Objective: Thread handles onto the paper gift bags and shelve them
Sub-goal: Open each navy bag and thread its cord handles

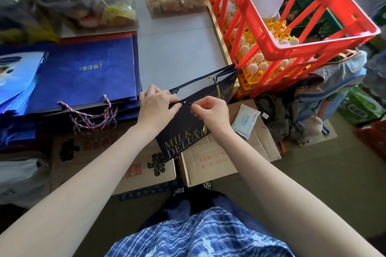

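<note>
- At the centre of our view we hold a dark gift bag [183,131], printed MILK DELUXE in gold, above two cardboard boxes [208,160], its open mouth pointing toward one o'clock.
- Our left hand [155,106] grips the near top edge of the bag, thumb and fingers closed on the paper just beside a small punched hole [185,102].
- Our right hand [211,113] sits at three o'clock of that hole, fingertips pinched together on what looks like the end of a gold cord [217,89]; the tip itself is too small for us to make out.
- Another stretch of the gold cord shows at the far rim and runs down the front of the bag, so we judge one end already threaded and the near hole the step in hand.
- Next we would need to keep the edge taut with the left hand, steer the cord end through the hole and secure it inside.
- At nine o'clock lies a stack of blue bags [87,73] with a striped rope handle [92,115] hanging off its near edge; we cannot see a shelf, so shelving looks some way off.
- At one o'clock stands a red crate [292,48] with eggs [252,67] in yellow trays below it, close to the bag's far corner, so we should not swing the bag that way.
</note>
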